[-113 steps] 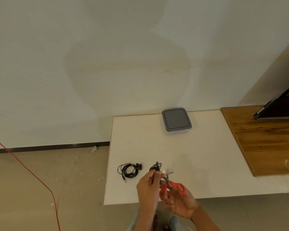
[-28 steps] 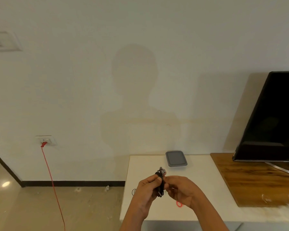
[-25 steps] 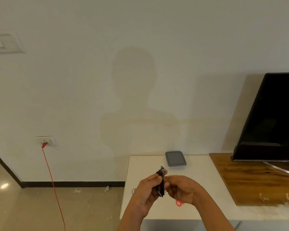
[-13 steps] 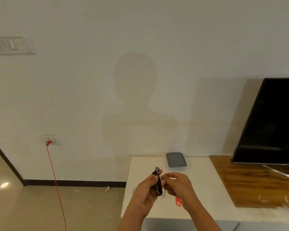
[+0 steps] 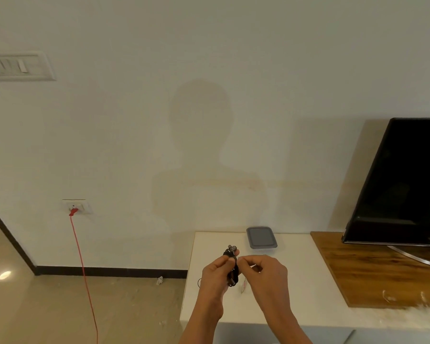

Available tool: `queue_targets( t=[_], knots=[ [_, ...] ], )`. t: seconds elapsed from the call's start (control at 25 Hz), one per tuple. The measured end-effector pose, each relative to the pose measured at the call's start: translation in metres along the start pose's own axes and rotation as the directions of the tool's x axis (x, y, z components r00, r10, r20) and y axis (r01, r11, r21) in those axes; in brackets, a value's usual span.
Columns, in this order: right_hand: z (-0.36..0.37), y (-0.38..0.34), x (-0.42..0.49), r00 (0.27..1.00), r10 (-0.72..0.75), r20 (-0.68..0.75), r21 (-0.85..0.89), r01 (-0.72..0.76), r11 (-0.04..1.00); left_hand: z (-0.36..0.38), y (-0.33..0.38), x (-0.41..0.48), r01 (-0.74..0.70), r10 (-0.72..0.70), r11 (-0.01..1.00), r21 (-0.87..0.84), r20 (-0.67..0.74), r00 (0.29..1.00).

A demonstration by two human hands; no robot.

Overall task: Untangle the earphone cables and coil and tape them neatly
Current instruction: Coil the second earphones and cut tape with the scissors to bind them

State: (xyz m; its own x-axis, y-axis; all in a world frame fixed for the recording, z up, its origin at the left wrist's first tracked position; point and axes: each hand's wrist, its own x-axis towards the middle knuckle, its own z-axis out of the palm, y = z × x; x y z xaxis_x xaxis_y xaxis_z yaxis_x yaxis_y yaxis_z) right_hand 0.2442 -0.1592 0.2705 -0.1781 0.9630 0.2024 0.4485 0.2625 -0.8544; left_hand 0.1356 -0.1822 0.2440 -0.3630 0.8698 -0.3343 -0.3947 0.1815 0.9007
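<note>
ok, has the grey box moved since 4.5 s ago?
No. The grey box sits at the back edge of the white table, just left of the wooden board, same as before; only the camera view shifted.

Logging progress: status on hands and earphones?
Left hand grips coiled earphones. Right hand pinches them too; tape unclear. Nothing in the way.

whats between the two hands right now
The coiled black earphone bundle, gripped by the left hand, with the right hand at its other side; the head view shows it.
</note>
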Motion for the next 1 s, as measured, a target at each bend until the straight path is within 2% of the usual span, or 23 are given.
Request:
queue_targets(
  t=[0.08,0.2,0.32,0.44,0.64,0.76,0.84,1.0],
  knots=[
    [0.004,0.002,-0.002,1.0,0.017,-0.006,0.0,-0.017,1.0,0.001,0.0,-0.002,-0.037,0.038,0.999,0.035,-0.004,0.999],
    [0.003,0.0,-0.002,0.999,0.053,-0.006,0.087,-0.052,0.995,0.001,0.001,-0.006,-0.081,0.079,0.994,0.074,0.021,0.997],
    [-0.004,0.003,0.005,0.982,0.175,0.071,0.228,-0.187,0.955,-0.001,0.002,-0.006,-0.084,0.078,0.988,0.128,0.055,0.995],
    [-0.009,0.009,0.008,0.922,0.322,0.215,0.366,-0.382,0.849,-0.007,0.001,-0.003,-0.049,0.032,0.983,0.175,0.096,0.995],
    [-0.019,0.018,0.016,0.828,0.387,0.407,0.257,-0.51,0.821,-0.012,-0.004,-0.003,0.018,-0.047,0.985,0.17,0.172,0.984],
    [-0.02,0.028,0.021,0.721,0.425,0.547,0.333,-0.654,0.68,-0.014,-0.001,-0.006,0.076,-0.104,0.987,0.139,0.207,0.973],
    [-0.017,0.035,0.02,0.7,0.425,0.575,0.385,-0.689,0.614,-0.016,0.0,-0.005,0.148,-0.17,0.983,0.112,0.23,0.958],
    [-0.013,0.042,0.018,0.69,0.421,0.589,0.425,-0.708,0.565,-0.024,0.0,-0.001,0.26,-0.276,0.961,0.099,0.231,0.933]
  ],
)
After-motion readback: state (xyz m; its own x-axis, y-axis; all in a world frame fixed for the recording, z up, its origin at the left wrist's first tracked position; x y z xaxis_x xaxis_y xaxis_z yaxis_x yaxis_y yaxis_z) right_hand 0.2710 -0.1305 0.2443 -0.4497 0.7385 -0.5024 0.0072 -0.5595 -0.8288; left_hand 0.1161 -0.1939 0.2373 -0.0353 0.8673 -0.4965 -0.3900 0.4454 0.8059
